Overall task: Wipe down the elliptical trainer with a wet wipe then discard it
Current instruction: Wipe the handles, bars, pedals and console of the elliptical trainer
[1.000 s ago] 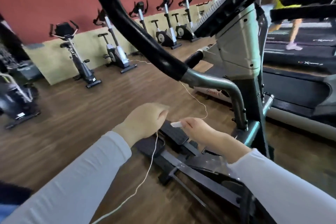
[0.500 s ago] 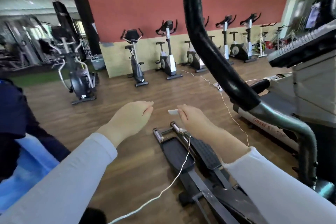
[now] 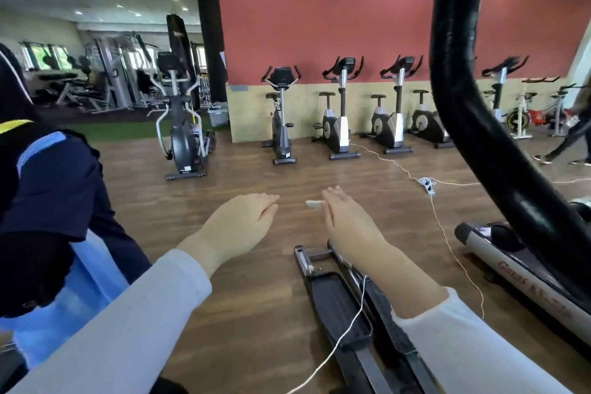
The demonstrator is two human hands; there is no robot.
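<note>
Right hand [image 3: 348, 221] seems to pinch wipe [image 3: 314, 204], pointing leftward.

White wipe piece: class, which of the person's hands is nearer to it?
Right. The right hand holds the white wipe piece at its fingertips; the left hand hangs apart to its left, touching nothing.

white wipe [image 3: 315, 204], seemingly folded, aloft near elliptical pedal [image 3: 339, 307].
</note>
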